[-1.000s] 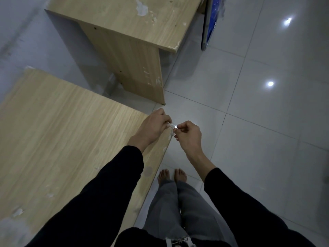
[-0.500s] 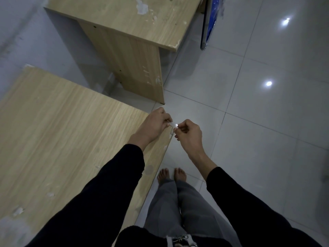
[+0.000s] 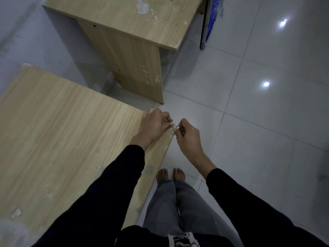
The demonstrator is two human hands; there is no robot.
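A: Tiled floor (image 3: 249, 139), wooden desk (image 3: 71, 131) edge. Grip?
B: Both pinch one small pale scrap (image 3: 175, 127), fingers curled tight: left hand (image 3: 154, 124) from the desk side, right hand (image 3: 187, 138) from the floor side.
A: Where's it sit?
B: Between the fingertips, right at the desk's edge near its far corner. Axis too small to tell; hands equally near.

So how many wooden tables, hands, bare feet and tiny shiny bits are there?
Light wooden tables: 2
Hands, left hand and right hand: 2
Bare feet: 2
Tiny shiny clear bit, pinched by both hands: 1
Total: 7
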